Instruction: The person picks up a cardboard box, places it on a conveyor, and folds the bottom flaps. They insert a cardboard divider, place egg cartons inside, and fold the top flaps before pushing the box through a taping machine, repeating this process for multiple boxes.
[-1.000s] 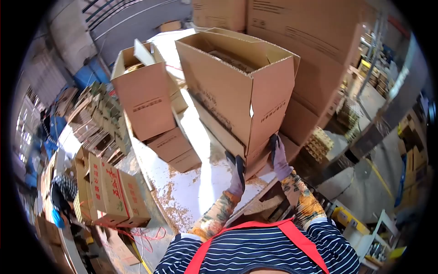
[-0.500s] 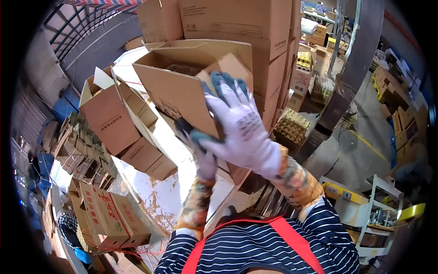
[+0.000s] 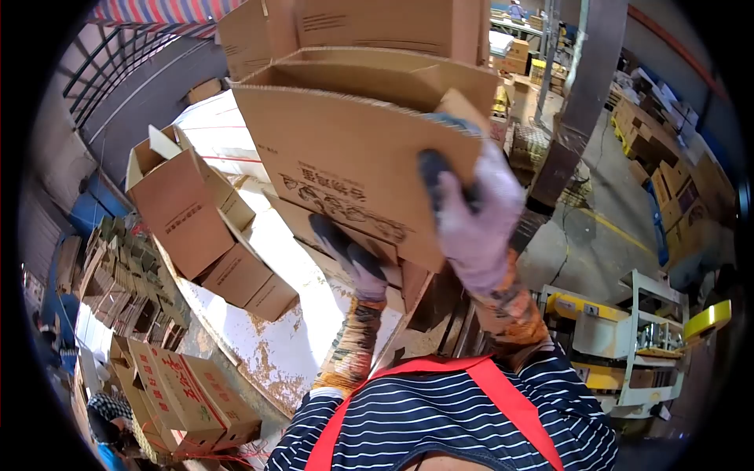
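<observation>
A large open-topped cardboard box with dark printing is tilted in front of me. My right hand, in a pale glove with dark fingertips, grips its right end, the thumb on the front face. My left hand, gloved too, is at the lower front of the box with its fingers spread; whether it touches the box is unclear. Beneath lies another carton. The white, stained table shows below.
Opened cartons lean on the table's left. Stacked cartons stand behind. A red-printed box is at lower left, a metal post at right, and a yellow-and-white machine at lower right. A person is at lower left.
The box has turned, showing more of its printed front, and its right end has moved right with my right hand. My left hand has moved slightly right and down.
</observation>
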Demonstrator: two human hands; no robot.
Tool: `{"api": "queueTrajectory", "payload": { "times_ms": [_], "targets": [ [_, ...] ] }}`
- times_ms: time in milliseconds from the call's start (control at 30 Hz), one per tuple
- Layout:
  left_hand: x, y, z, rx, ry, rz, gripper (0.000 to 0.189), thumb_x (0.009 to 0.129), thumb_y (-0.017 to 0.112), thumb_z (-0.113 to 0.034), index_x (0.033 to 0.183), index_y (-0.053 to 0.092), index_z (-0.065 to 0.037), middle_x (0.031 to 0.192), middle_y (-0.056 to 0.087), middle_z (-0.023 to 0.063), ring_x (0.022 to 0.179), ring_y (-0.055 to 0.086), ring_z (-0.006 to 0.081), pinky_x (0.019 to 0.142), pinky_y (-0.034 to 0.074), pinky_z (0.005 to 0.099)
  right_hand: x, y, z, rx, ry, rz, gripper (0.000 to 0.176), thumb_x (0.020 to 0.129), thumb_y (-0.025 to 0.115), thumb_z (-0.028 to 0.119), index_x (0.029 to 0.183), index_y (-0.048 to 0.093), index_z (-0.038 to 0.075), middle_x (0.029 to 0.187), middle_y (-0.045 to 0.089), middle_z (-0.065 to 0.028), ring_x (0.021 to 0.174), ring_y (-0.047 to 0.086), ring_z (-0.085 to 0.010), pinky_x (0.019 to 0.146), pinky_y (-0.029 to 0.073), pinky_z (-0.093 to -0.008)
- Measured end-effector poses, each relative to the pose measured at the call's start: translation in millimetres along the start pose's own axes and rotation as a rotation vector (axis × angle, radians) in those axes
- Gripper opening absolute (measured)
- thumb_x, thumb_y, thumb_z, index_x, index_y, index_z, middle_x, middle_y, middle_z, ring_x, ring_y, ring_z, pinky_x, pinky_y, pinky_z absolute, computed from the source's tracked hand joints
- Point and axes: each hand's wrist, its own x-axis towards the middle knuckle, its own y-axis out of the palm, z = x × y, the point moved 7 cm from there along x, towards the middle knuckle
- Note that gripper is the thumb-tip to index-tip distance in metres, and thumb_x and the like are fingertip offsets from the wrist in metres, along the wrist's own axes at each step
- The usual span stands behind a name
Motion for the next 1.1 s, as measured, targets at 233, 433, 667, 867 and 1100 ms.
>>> {"api": "queueTrajectory", "payload": {
  "times_ms": [233, 433, 667, 867, 1100],
  "targets": [
    [65, -8, -126, -0.258, 0.556, -0.102, 0.085, 0.096, 0.055, -0.039, 0.156, 0.009, -0.002, 0.161, 0.018, 0.0192, 0.149, 0.02, 0.0354, 0.122, 0.012, 0.0448, -55, -255, -22, -0.394, 0.227, -0.228, 0.046, 0.089, 0.073, 0.013, 0.124, 0.05, -0.006, 0.119, 0.062, -0.0221, 0.106, 0.063, -0.0281, 0.094, 0.05, -0.0379],
    [-9, 137, -96, -0.664, -0.652, 0.845, 0.1, 0.064, 0.066, -0.012, 0.154, 0.022, 0.0, 0.15, 0.038, 0.0118, 0.136, 0.04, 0.0206, 0.11, 0.037, 0.0354, -85, -323, -21, -0.244, 0.358, 0.045, 0.034, 0.089, 0.065, 0.012, 0.118, 0.06, -0.005, 0.117, 0.064, -0.0163, 0.107, 0.061, -0.0249, 0.097, 0.048, -0.0398],
    [-227, 132, 59, -0.32, -0.423, 1.045, 0.095, 0.068, 0.085, -0.007, 0.148, 0.034, 0.0, 0.154, 0.035, 0.0201, 0.136, 0.044, 0.0311, 0.11, 0.04, 0.0386, -280, -314, -123, -0.4, 0.423, 0.776, 0.051, 0.069, 0.073, 0.023, 0.116, 0.068, 0.004, 0.127, 0.061, -0.0217, 0.121, 0.054, -0.042, 0.106, 0.039, -0.0522],
    [-318, 73, 80, -0.185, 0.21, 1.062, 0.104, 0.063, 0.089, -0.024, 0.145, 0.028, -0.007, 0.147, 0.035, 0.0314, 0.133, 0.042, 0.0512, 0.109, 0.037, 0.0571, -364, -329, -111, -0.174, 0.694, 1.41, 0.07, 0.074, 0.075, 0.044, 0.132, 0.058, 0.01, 0.129, 0.055, -0.0208, 0.122, 0.051, -0.0417, 0.109, 0.037, -0.0536],
    [-303, 85, 81, -0.132, 0.189, 1.18, 0.112, 0.061, 0.089, -0.033, 0.149, 0.027, -0.002, 0.149, 0.034, 0.0319, 0.135, 0.037, 0.0519, 0.112, 0.031, 0.0576, -364, -224, -160, -0.068, 1.004, 1.667, 0.058, 0.084, 0.066, 0.05, 0.119, 0.063, 0.003, 0.121, 0.062, -0.0199, 0.11, 0.059, -0.0374, 0.098, 0.046, -0.0462]
  ]
}}
